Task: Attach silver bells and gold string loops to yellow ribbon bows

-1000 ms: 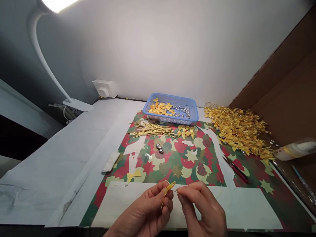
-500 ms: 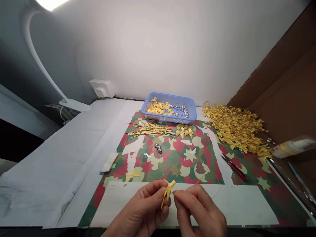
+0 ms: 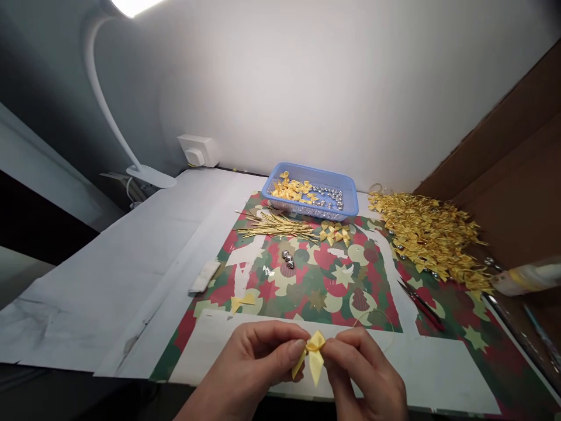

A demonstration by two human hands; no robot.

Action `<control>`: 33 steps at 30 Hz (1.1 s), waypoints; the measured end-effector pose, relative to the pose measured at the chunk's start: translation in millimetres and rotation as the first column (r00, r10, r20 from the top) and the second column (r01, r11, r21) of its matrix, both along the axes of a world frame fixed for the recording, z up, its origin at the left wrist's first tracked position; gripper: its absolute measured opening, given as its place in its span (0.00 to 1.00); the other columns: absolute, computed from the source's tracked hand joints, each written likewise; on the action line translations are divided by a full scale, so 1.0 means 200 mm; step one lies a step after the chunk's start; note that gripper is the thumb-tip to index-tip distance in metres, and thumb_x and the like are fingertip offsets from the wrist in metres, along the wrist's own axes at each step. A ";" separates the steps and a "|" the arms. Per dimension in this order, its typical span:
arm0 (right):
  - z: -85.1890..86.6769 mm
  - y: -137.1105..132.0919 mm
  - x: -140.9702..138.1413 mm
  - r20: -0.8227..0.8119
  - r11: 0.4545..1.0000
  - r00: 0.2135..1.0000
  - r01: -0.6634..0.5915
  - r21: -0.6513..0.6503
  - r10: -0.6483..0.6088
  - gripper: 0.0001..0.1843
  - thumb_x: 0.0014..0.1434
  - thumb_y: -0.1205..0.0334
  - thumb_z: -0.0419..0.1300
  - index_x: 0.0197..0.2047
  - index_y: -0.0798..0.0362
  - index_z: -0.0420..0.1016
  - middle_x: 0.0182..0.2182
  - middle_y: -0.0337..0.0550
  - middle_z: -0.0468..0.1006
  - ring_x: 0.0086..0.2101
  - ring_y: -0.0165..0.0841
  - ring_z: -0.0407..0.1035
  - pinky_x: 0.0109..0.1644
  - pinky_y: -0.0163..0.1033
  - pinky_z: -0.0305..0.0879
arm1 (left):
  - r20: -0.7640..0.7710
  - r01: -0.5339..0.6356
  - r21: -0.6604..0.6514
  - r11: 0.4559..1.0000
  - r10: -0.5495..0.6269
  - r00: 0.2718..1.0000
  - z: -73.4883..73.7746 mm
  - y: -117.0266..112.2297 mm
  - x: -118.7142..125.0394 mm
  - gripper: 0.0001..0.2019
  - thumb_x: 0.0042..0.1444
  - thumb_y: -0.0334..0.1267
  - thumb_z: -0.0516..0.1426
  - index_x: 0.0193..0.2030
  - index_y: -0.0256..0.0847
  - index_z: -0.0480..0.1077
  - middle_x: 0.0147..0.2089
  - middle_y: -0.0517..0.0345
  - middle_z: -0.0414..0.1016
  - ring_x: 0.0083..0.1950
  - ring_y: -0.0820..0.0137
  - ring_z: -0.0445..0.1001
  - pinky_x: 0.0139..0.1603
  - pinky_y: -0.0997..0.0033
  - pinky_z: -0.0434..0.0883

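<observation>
Head view, biggest thing first: what fills it?

A tabletop covered in pale sheets. A spread of red and green wrapping paper lies on it, with a white paper strip along the near edge.

And on that paper?

A big pile of yellow bows sits at the far right. A blue basket at the back holds more bows and silver bells. Just in front of it lies a bundle of gold wire ties, with a few loose bows beside them. Scissors lie toward the right, and some loose bells sit mid-paper.

Where are the hands?

The left hand and right hand meet low in the middle, above the white strip.

And the grip?

Each grip is pinched shut, thumb against forefinger, on one small bow. The left takes its left side and the right its right side. The tails hang down between the fingertips, clear of the tabletop.
</observation>
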State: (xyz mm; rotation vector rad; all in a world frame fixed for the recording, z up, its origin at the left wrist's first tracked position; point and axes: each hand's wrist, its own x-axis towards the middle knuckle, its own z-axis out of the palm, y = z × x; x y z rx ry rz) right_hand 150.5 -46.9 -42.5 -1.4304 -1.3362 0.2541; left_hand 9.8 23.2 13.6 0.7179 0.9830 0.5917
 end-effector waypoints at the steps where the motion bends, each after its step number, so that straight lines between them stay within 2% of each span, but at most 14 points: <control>1: 0.00 0.00 0.00 -0.021 1.000 1.000 -0.007 0.002 0.007 0.07 0.63 0.66 0.59 0.35 0.45 0.76 0.26 0.39 0.69 0.24 0.31 0.65 0.25 0.33 0.61 | -0.002 0.000 -0.003 1.000 0.000 1.000 0.00 0.00 0.00 0.10 0.45 0.43 0.71 0.30 0.38 0.83 0.25 0.59 0.77 0.30 0.72 0.67 0.33 0.76 0.67; 9: -0.02 -0.01 0.01 -0.044 1.000 0.999 -0.022 0.002 0.022 0.10 0.63 0.69 0.58 0.38 0.44 0.76 0.27 0.38 0.68 0.24 0.30 0.64 0.25 0.33 0.58 | -0.039 -0.010 0.029 1.000 0.011 0.999 0.01 0.00 0.00 0.09 0.46 0.42 0.70 0.30 0.38 0.83 0.26 0.59 0.77 0.30 0.71 0.67 0.33 0.75 0.67; 16: -0.01 -0.01 -0.01 -0.028 1.000 0.999 -0.016 -0.005 0.016 0.10 0.64 0.71 0.57 0.36 0.47 0.75 0.27 0.38 0.68 0.24 0.29 0.63 0.26 0.33 0.57 | -0.055 -0.017 0.002 1.000 0.017 0.998 0.02 0.00 0.01 0.10 0.45 0.42 0.71 0.30 0.38 0.83 0.27 0.60 0.76 0.31 0.72 0.67 0.33 0.75 0.67; 21: -0.01 -0.01 -0.01 -0.062 1.000 0.998 -0.023 -0.007 0.022 0.09 0.66 0.68 0.57 0.36 0.47 0.74 0.27 0.36 0.68 0.25 0.28 0.62 0.27 0.32 0.57 | 0.019 -0.029 -0.065 0.997 0.030 0.999 0.03 0.00 0.01 0.10 0.44 0.42 0.72 0.30 0.38 0.83 0.27 0.60 0.77 0.30 0.74 0.67 0.33 0.76 0.67; 26: -0.02 0.00 -0.02 -0.135 0.998 0.989 -0.064 -0.017 0.062 0.09 0.67 0.64 0.57 0.34 0.47 0.73 0.26 0.35 0.65 0.26 0.28 0.61 0.27 0.31 0.57 | 0.148 0.012 -0.158 0.987 0.012 0.989 0.04 0.00 0.01 0.10 0.43 0.40 0.73 0.29 0.36 0.82 0.29 0.58 0.78 0.29 0.75 0.68 0.33 0.77 0.68; 33: -0.03 0.00 -0.05 -0.182 0.997 0.981 -0.077 -0.021 0.072 0.09 0.66 0.65 0.58 0.33 0.47 0.73 0.26 0.34 0.66 0.26 0.28 0.61 0.28 0.32 0.56 | 0.158 0.048 -0.111 0.993 -0.031 0.987 0.02 0.00 0.00 0.10 0.48 0.40 0.71 0.30 0.35 0.81 0.29 0.58 0.76 0.29 0.76 0.66 0.32 0.78 0.66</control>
